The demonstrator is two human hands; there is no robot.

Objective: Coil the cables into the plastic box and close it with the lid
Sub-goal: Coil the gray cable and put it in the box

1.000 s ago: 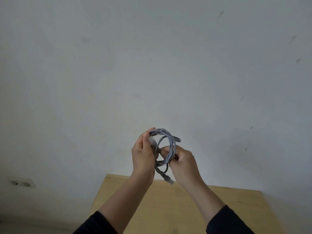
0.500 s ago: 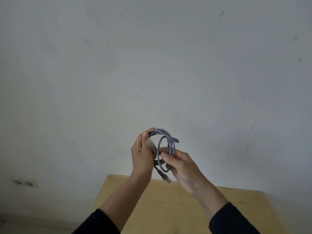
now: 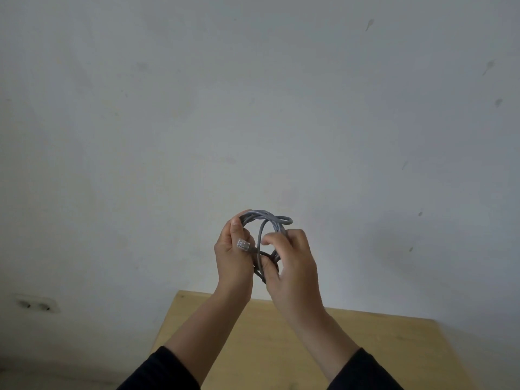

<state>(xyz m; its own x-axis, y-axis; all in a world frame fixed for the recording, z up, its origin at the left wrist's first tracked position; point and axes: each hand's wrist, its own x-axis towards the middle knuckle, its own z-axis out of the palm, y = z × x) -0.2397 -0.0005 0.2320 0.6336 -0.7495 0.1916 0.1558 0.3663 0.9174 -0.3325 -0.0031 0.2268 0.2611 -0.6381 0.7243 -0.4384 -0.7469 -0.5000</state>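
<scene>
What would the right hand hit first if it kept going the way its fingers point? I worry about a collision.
Probably the grey cable coil it already grips, then the left hand just beyond; depth between the right hand and it is unclear.

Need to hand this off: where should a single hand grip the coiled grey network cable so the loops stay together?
Grip the bunched lower part of the grey network cable, where the strands cross between the left hand and right hand. Come from below: the upper loops fan apart, and the clear plug sits loose by the left thumb.
</scene>
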